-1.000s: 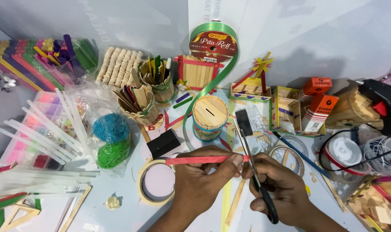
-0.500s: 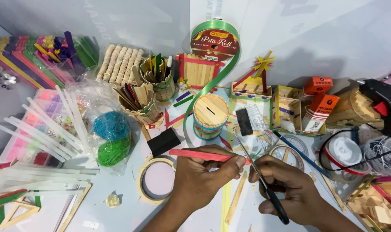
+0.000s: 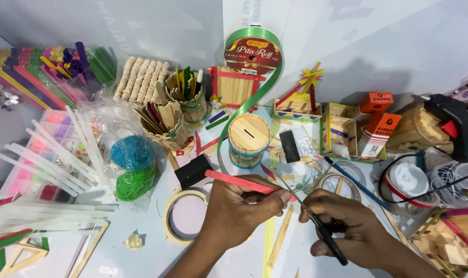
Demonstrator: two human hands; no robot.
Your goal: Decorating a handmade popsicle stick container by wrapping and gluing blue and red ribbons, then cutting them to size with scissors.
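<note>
a pale blue table point(image 3: 141, 257) is crowded with craft supplies, a green ribbon roll point(image 3: 254, 49) propped at the back and a round stick box point(image 3: 249, 139) with a slot in its lid near the middle. the left hand point(image 3: 239, 211) pinches a red craft stick point(image 3: 241, 182) between thumb and fingertips, holding it tilted just above a masking tape ring point(image 3: 185, 216). the right hand point(image 3: 347, 229) is closed around the black handles of the scissors point(image 3: 308, 216), whose thin blades point up-left and meet the stick's right end by the left thumb.
</note>
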